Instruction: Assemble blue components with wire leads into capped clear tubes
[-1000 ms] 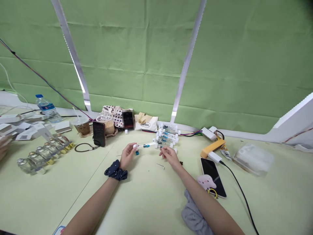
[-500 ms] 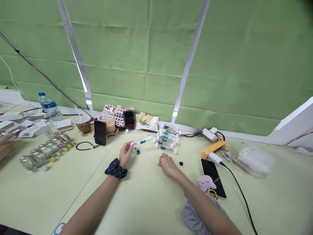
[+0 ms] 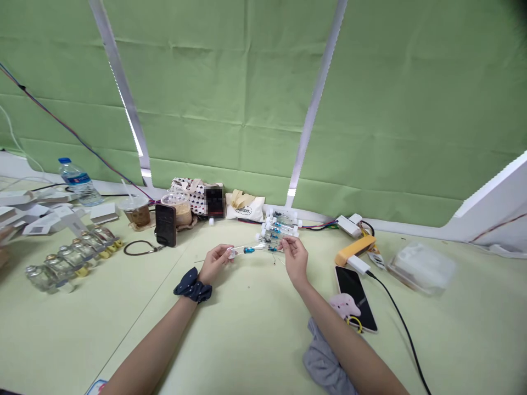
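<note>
My left hand (image 3: 218, 261) is closed around the white-capped end of a clear tube (image 3: 248, 250) with blue pieces in it. The tube points right, toward my other hand. My right hand (image 3: 295, 257) is raised with thumb and fingers pinched by the tube's far end; what it holds is too small to make out. Thin dark lines show just below those fingers. Right behind lies a stack of similar clear tubes (image 3: 280, 224) with white caps and blue pieces, partly covered by my right fingers.
A small white cap (image 3: 211, 222) lies near a white pouch (image 3: 245, 207). Left stand a black device (image 3: 165, 225), drink cups (image 3: 135, 211), a water bottle (image 3: 80, 184) and glass jars (image 3: 69, 255). Right are a phone (image 3: 364, 307), an orange block (image 3: 354, 250) and a plastic box (image 3: 422, 269).
My right hand has risen from the table to the tube's far end. The tube in my left hand has swung lower and flatter. The black piece near my right wrist is out of sight.
</note>
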Action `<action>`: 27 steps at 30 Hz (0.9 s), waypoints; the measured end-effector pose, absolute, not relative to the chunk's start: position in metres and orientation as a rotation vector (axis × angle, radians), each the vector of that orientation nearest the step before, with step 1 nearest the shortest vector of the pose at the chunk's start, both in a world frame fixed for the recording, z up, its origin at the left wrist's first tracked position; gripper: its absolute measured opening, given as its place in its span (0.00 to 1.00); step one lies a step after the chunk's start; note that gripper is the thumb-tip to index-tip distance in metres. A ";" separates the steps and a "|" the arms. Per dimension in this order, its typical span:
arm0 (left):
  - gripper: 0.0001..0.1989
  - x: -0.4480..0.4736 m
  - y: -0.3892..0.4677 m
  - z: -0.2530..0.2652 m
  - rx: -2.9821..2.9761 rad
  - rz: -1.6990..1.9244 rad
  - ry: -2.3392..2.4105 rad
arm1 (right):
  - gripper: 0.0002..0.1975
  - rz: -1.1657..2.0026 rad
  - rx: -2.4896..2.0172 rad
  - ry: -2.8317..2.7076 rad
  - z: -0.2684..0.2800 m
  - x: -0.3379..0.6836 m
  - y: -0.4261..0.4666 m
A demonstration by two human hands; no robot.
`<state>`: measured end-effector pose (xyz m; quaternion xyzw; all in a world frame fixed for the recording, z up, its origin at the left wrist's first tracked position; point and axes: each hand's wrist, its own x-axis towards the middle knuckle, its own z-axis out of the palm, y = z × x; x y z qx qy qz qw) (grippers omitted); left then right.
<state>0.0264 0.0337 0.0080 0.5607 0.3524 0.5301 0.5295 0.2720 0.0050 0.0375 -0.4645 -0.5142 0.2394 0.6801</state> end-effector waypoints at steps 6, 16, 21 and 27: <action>0.16 0.027 0.028 0.014 1.329 1.230 0.821 | 0.15 0.575 -1.047 -1.140 0.035 0.268 0.004; 0.16 0.025 0.032 0.011 1.415 1.160 0.824 | 0.12 0.688 -1.094 -1.228 0.032 0.261 0.000; 0.16 0.025 0.032 0.010 1.384 1.166 0.798 | 0.12 0.749 -1.040 -1.316 0.039 0.257 -0.003; 0.16 0.024 0.036 0.006 1.273 1.151 0.768 | 0.16 0.842 -1.018 -1.291 0.046 0.256 -0.008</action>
